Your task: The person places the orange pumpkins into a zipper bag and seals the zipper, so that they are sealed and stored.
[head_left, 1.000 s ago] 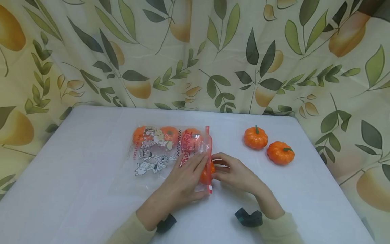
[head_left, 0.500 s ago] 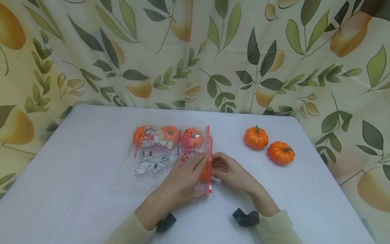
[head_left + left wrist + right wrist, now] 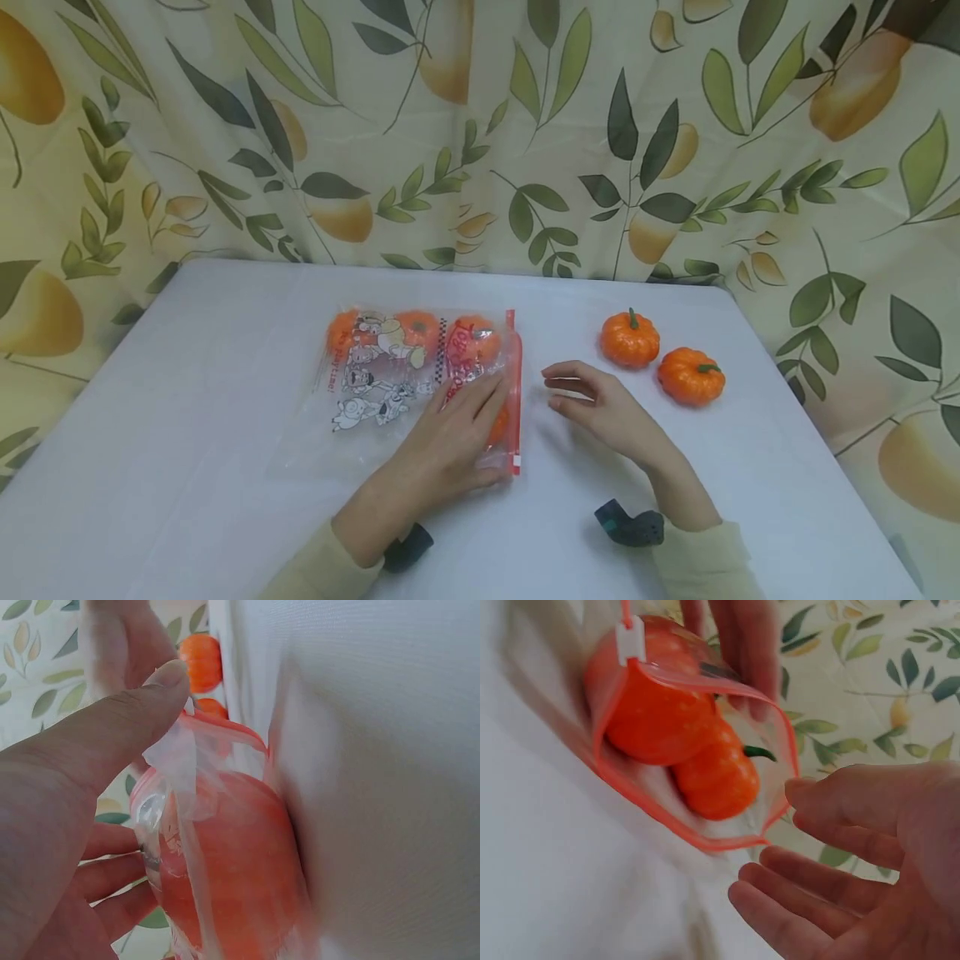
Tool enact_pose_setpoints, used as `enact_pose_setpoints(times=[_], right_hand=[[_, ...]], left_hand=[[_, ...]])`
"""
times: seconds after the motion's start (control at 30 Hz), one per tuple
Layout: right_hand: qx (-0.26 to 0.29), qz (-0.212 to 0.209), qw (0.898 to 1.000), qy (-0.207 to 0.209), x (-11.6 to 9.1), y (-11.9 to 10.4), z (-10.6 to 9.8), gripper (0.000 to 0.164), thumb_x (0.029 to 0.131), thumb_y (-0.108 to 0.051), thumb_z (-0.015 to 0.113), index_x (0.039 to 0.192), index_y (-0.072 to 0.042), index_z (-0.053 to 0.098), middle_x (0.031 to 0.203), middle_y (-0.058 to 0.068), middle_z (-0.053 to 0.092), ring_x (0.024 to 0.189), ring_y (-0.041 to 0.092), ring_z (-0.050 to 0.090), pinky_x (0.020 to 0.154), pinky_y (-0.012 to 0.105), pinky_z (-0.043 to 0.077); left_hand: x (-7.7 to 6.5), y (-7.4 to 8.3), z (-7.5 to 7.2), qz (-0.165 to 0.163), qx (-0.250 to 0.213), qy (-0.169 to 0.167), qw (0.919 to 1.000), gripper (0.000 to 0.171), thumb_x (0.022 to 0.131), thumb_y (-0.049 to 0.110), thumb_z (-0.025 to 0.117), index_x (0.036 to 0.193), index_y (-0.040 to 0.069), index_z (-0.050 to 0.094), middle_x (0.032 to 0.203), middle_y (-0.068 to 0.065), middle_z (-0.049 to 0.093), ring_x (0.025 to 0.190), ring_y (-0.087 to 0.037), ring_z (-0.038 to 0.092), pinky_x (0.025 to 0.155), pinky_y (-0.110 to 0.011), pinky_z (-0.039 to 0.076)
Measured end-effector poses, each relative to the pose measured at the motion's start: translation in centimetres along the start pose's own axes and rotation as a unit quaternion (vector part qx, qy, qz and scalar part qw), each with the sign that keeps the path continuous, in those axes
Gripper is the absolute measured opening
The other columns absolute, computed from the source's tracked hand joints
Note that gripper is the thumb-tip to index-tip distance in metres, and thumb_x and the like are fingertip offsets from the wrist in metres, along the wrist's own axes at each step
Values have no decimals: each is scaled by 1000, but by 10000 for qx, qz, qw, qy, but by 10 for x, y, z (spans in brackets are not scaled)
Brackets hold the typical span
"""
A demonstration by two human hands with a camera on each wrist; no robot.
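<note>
My left hand [image 3: 450, 437] rests on a clear zip bag [image 3: 390, 408] printed with cartoon animals, its fingers extended over the top near the mouth. In the left wrist view its thumb [image 3: 150, 701] lies along the edge of the mouth. Several small orange toy pumpkins [image 3: 474, 337] are inside the bag. The right wrist view looks into the gaping red-edged mouth, where a pumpkin with a green stem [image 3: 720, 776] lies against a larger-looking one [image 3: 660, 712]. My right hand [image 3: 607, 408] is just right of the mouth, fingers slightly bent and apart, holding nothing.
Two more orange pumpkins, one farther back [image 3: 630, 339] and one nearer [image 3: 692, 377], sit on the white table [image 3: 187, 392] to the right. A white zip slider [image 3: 631, 641] sits at the near end of the bag's mouth. A leaf-patterned curtain [image 3: 480, 133] hangs behind the table.
My right hand has drawn back right from the bag's mouth. The pumpkin that stuck out at the mouth a second ago is now inside the bag. The left hand has stayed in place.
</note>
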State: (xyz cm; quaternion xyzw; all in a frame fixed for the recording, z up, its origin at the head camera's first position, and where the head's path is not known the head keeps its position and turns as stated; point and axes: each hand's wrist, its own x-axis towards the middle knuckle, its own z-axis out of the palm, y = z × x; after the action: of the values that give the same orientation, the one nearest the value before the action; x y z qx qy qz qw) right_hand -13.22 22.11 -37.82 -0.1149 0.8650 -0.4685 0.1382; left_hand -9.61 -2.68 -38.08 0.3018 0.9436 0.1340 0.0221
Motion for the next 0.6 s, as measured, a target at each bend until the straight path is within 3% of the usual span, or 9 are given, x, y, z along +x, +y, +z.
enact_pose_setpoints(times=[0.3,0.6], right_hand=[[-635,12,9935,948,-12,-6,-30,39,96,-20,65,133,-11,56,136,15,59,131,33,55,99,42,52],[-1355,-198,9790,1511,-21,-5,-52,41,96,-11,63,134,-1,53,136,19,55,128,37,53,102,52,48]], left_hand=[[0,0,-2,-142,-191,-241,9994,104,80,55,76,159,19,20,166,1,23,153,-21,23,122,-57,20],[-1,-2,-2,-39,-203,-162,9997,102,80,55,76,159,19,22,165,1,25,152,-21,25,122,-56,21]])
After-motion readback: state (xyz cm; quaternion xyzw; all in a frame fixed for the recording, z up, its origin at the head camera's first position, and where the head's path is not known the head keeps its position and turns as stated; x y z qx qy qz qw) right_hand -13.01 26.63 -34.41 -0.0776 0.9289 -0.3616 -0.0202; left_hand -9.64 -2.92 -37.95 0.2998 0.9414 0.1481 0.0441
